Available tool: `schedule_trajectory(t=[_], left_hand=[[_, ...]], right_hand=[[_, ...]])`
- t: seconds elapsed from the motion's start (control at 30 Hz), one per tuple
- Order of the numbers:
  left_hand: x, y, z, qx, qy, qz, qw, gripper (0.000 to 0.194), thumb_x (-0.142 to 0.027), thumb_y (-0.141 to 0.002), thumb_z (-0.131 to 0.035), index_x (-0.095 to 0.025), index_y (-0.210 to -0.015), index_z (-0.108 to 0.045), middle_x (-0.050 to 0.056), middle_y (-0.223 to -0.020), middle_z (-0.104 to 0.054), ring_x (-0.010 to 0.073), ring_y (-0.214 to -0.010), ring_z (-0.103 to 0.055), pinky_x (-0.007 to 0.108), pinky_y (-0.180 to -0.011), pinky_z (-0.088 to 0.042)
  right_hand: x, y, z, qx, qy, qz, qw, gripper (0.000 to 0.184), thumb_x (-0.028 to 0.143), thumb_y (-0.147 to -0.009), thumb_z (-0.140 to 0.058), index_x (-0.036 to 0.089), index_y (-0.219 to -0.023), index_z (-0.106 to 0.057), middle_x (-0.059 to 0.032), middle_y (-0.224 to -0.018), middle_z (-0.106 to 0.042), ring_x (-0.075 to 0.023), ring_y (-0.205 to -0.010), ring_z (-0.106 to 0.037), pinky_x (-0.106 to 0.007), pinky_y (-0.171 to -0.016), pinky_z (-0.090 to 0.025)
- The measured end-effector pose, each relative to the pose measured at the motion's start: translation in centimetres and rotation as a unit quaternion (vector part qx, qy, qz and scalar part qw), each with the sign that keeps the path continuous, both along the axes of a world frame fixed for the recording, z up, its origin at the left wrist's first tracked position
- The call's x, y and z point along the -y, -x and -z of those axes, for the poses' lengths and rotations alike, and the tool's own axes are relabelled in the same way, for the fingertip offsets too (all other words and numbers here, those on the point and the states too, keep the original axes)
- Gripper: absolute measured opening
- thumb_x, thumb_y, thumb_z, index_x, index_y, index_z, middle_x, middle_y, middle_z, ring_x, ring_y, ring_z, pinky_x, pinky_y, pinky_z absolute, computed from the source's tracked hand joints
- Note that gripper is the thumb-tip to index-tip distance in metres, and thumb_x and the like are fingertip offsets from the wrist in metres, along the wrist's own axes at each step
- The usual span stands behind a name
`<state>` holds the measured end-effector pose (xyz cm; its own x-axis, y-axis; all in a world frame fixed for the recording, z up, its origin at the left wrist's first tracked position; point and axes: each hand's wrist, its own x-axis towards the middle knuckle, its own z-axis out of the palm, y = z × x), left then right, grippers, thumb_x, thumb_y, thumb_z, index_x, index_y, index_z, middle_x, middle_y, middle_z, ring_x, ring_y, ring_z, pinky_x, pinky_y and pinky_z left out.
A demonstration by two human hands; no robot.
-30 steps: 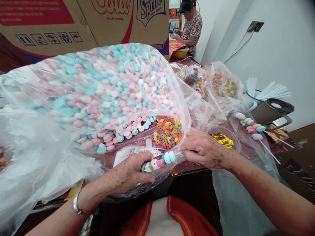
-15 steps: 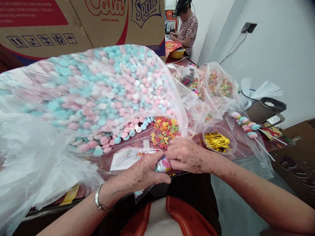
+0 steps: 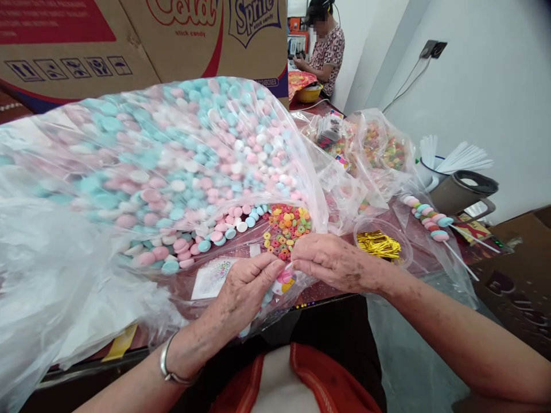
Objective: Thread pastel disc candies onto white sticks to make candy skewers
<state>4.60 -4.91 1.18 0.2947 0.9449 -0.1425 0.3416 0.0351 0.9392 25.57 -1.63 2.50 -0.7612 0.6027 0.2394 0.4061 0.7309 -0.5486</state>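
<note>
My left hand [image 3: 245,287] and my right hand [image 3: 333,261] meet over the table's front edge, fingertips pinched close together. Between them is a clear plastic candy bag [image 3: 286,281] printed in pink and yellow, with pale blue pieces showing through its lower part. My left palm hides some of the bag, and exactly what the fingertips grip at its top is hard to see. Just beyond my fingers lie small ring-shaped candies [image 3: 284,226] in red, orange, yellow and green. A stack of flat printed bags [image 3: 210,279] lies left of my left hand.
A big clear sack [image 3: 193,149] of pink, blue and white candies covers the left and middle. At right are a round tub of gold ties [image 3: 379,245], candy skewers [image 3: 430,218], a grey mug [image 3: 467,192] and white sticks [image 3: 465,159]. Another person [image 3: 327,51] sits farther back.
My left hand has gone from wrapping the bag's body to pinching near its top, beside my right fingertips. More of the printed bag now shows below my hands.
</note>
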Motion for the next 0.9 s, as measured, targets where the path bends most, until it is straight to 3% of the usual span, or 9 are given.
schedule_trajectory(t=[0.1, 0.2, 0.37, 0.53, 0.67, 0.7, 0.77, 0.83, 0.9], left_hand=[[0.0, -0.3, -0.3, -0.017, -0.035, -0.065, 0.997, 0.031, -0.042, -0.090, -0.054, -0.019, -0.073, -0.064, -0.002, -0.066, -0.052, 0.0134, -0.063, -0.043, 0.023, -0.056, -0.036], [-0.2, -0.8, -0.6, -0.014, -0.055, -0.103, 0.993, 0.028, -0.040, -0.089, -0.055, -0.019, -0.073, -0.063, -0.002, -0.068, -0.055, 0.0138, -0.064, -0.046, 0.023, -0.055, -0.036], [-0.3, -1.2, -0.1, 0.052, -0.040, -0.087, 0.994, 0.027, -0.039, -0.089, -0.058, -0.018, -0.072, -0.060, -0.002, -0.069, -0.054, 0.0125, -0.066, -0.047, 0.022, -0.059, -0.038], [0.2, -1.1, 0.9, 0.249, 0.140, -0.069, 0.956, 0.026, -0.040, -0.080, -0.070, -0.017, -0.079, -0.059, -0.004, -0.068, -0.054, 0.0095, -0.059, -0.046, 0.020, -0.054, -0.037], [0.0, -0.6, 1.1, 0.300, 0.241, -0.066, 0.921, 0.024, -0.033, -0.074, -0.075, -0.015, -0.071, -0.059, -0.003, -0.058, -0.053, 0.0082, -0.049, -0.046, 0.019, -0.045, -0.035], [-0.2, -0.3, 1.1, 0.298, 0.264, -0.052, 0.916, 0.021, -0.028, -0.071, -0.076, -0.014, -0.070, -0.060, -0.002, -0.059, -0.056, 0.0083, -0.049, -0.049, 0.019, -0.046, -0.038], [-0.7, 0.2, 1.2, 0.283, 0.308, -0.005, 0.908, 0.015, -0.020, -0.067, -0.076, -0.011, -0.071, -0.065, 0.003, -0.063, -0.062, 0.0100, -0.052, -0.055, 0.021, -0.050, -0.044], [-1.0, 0.6, 1.3, 0.276, 0.346, 0.052, 0.895, 0.014, -0.020, -0.068, -0.072, -0.009, -0.076, -0.068, 0.007, -0.067, -0.067, 0.0139, -0.052, -0.062, 0.023, -0.049, -0.047], [-1.1, 1.0, 1.5, 0.290, 0.365, 0.106, 0.879, 0.021, -0.026, -0.074, -0.067, -0.009, -0.085, -0.069, 0.011, -0.073, -0.071, 0.0177, -0.052, -0.065, 0.024, -0.044, -0.046]], right_hand=[[0.9, 1.0, 0.5, -0.105, 0.130, 0.148, 0.975, 0.018, 0.031, -0.098, -0.046, 0.018, -0.106, -0.056, -0.0017, -0.083, -0.060, -0.0144, -0.072, -0.054, -0.027, -0.067, -0.044], [2.3, 2.3, 1.2, -0.209, 0.248, 0.234, 0.916, 0.039, 0.041, -0.086, -0.064, 0.019, -0.115, -0.050, -0.0005, -0.088, -0.060, -0.0129, -0.069, -0.053, -0.025, -0.063, -0.044], [3.6, 4.1, 2.2, -0.243, 0.293, 0.239, 0.893, 0.015, 0.033, -0.086, -0.059, 0.019, -0.085, -0.058, 0.0021, -0.075, -0.056, -0.0126, -0.069, -0.050, -0.024, -0.064, -0.043], [3.6, 4.4, 3.4, -0.351, 0.321, 0.243, 0.846, 0.011, 0.030, -0.085, -0.059, 0.019, -0.084, -0.059, 0.0028, -0.073, -0.058, -0.0107, -0.064, -0.050, -0.022, -0.060, -0.043], [3.3, 4.0, 4.3, -0.418, 0.391, 0.182, 0.800, 0.021, 0.028, -0.079, -0.067, 0.021, -0.097, -0.060, 0.0035, -0.077, -0.062, -0.0108, -0.066, -0.056, -0.021, -0.062, -0.046], [3.2, 3.8, 4.4, -0.403, 0.393, 0.158, 0.811, 0.027, 0.026, -0.078, -0.068, 0.022, -0.103, -0.060, 0.0032, -0.079, -0.064, -0.0112, -0.069, -0.058, -0.022, -0.064, -0.048], [3.0, 3.2, 4.2, -0.327, 0.354, 0.110, 0.869, 0.026, 0.024, -0.082, -0.065, 0.022, -0.107, -0.063, 0.0016, -0.084, -0.066, -0.0124, -0.076, -0.061, -0.024, -0.070, -0.049], [2.9, 2.5, 3.9, -0.247, 0.253, 0.085, 0.932, 0.012, 0.021, -0.089, -0.058, 0.021, -0.097, -0.067, -0.0012, -0.087, -0.067, -0.0137, -0.081, -0.062, -0.026, -0.076, -0.050], [3.1, 2.0, 3.7, -0.210, 0.127, 0.092, 0.965, 0.016, 0.019, -0.093, -0.051, 0.020, -0.091, -0.067, -0.0041, -0.089, -0.068, -0.0152, -0.084, -0.062, -0.028, -0.078, -0.049]])
